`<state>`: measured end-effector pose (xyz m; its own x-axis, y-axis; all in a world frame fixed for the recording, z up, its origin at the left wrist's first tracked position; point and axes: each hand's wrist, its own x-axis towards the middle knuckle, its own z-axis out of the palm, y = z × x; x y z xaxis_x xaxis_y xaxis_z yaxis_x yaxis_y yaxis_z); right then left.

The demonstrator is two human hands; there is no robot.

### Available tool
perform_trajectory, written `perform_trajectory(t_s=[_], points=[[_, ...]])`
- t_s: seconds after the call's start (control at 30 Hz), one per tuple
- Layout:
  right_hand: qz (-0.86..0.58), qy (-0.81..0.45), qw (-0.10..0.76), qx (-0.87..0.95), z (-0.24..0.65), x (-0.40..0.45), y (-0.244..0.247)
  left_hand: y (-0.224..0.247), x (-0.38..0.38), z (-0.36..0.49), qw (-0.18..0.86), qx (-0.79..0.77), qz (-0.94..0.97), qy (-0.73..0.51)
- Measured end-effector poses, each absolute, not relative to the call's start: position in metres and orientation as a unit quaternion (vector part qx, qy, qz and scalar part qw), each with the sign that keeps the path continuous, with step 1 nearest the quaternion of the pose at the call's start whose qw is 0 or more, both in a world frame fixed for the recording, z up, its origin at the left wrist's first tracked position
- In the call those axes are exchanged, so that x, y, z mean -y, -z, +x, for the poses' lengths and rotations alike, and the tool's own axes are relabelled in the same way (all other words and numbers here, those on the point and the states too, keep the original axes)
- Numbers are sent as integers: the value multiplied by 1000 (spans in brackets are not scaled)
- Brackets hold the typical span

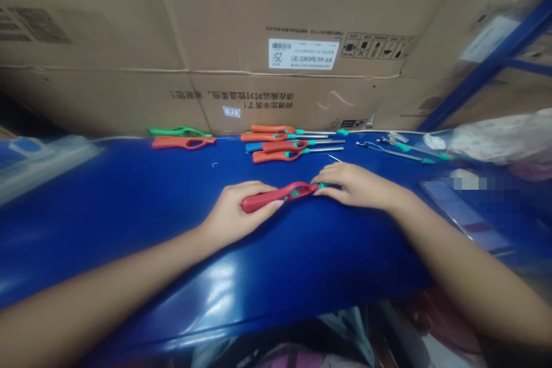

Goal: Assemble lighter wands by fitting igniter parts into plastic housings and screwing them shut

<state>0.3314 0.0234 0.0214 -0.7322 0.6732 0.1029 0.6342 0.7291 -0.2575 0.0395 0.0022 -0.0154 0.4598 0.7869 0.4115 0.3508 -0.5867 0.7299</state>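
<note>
A red lighter body (264,200) with a green trigger lies across the middle, above the blue table (172,276). My left hand (241,210) is closed round its thick handle end, thumb along the near side. At its narrow right end, the fingers of my right hand (340,184) pinch a small green piece (319,186) that touches the red tip. Whether a metal tube is hidden under the right hand cannot be seen. Just beyond the hands lie several lighters with metal tubes, among them an orange one (269,157).
A green casing (179,131) and an orange casing (179,142) lie at the back left. Loose metal tubes (405,154) are at the back right, near a phone (466,215) and a white cloth (500,138). A large cardboard box (215,29) stands behind. A clear plastic bag (47,161) is at left.
</note>
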Motion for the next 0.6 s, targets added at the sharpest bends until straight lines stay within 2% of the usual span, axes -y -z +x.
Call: perform_trajectory(t_s=[0.13,0.27,0.33,0.5,0.6], points=[[-385,-151,136,900,332,-22,-23,16,-5,40,310,-375,785,-383],[-401,-103,186,891,336,-22,-25,14,-6,40,374,-435,722,-387],[-390,-108,182,896,334,-20,-27,12,-7,40,389,-443,711,-384],[-370,-247,130,886,327,-15,-31,9,-6,40,347,-435,729,-398],[-366,-208,147,895,327,-15,-29,8,-5,41,333,-433,733,-406]])
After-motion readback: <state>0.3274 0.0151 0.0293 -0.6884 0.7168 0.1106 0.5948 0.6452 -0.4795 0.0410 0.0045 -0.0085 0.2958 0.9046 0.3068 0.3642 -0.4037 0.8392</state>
